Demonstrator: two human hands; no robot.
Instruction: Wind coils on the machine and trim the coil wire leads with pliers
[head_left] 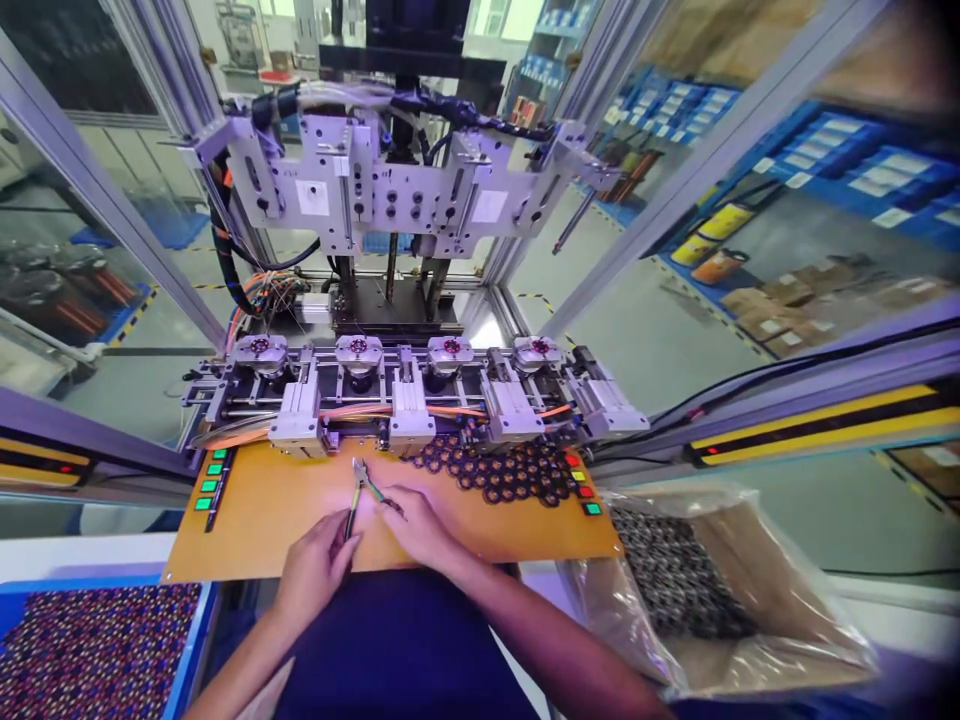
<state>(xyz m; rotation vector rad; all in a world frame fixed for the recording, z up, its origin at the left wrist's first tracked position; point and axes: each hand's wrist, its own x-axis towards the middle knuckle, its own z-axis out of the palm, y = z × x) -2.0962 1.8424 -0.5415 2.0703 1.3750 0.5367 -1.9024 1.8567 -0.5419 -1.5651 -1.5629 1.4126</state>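
Note:
A pair of cutting pliers (360, 473) stands out over the orange work board (277, 510), its jaws pointing away from me and its handles spread. My left hand (321, 555) is closed around the left handle. The right handle is between the fingers of my right hand (417, 525). Several dark ring-shaped parts (502, 472) lie on the board to the right of my right hand. Beyond the board, a row of metal fixtures holds round parts with red centres (451, 347).
Overhead hangs a metal machine head (405, 195). Green buttons (209, 486) line the board's left edge, coloured buttons (585, 491) its right. A blue tray (196, 640) of parts is at lower left, a plastic-lined box (795, 610) at lower right. Aluminium posts flank the machine.

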